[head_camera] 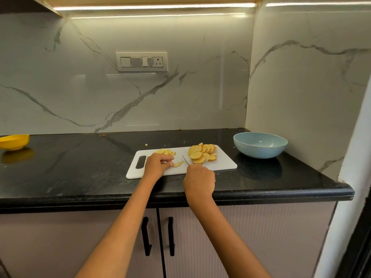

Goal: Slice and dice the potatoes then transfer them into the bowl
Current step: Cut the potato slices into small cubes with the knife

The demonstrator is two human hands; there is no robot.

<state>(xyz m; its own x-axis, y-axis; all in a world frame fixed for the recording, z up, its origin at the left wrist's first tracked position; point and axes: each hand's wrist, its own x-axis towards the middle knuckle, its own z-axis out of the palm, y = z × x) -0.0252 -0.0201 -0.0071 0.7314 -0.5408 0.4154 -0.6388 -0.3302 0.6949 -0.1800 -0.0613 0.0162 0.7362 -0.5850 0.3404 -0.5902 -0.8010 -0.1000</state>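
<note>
Head view: strips of yellow potato [178, 163] on the white plastic cutting board [224, 163] are pinned by the curled left hand [157, 164], the steel knife [185, 159] is gripped by the right hand [199, 181], and dicing is best done with fingertips tucked, away from the round potato slices [201, 153] and pale blue bowl [260, 144].

I see white marble-look wall panels [180, 93] with grey veins, a switch plate [141, 62] set in them, a light strip [154, 6] glowing above, a black stone counter [80, 161], and ribbed cabinet doors [251, 237] with black handles.
</note>
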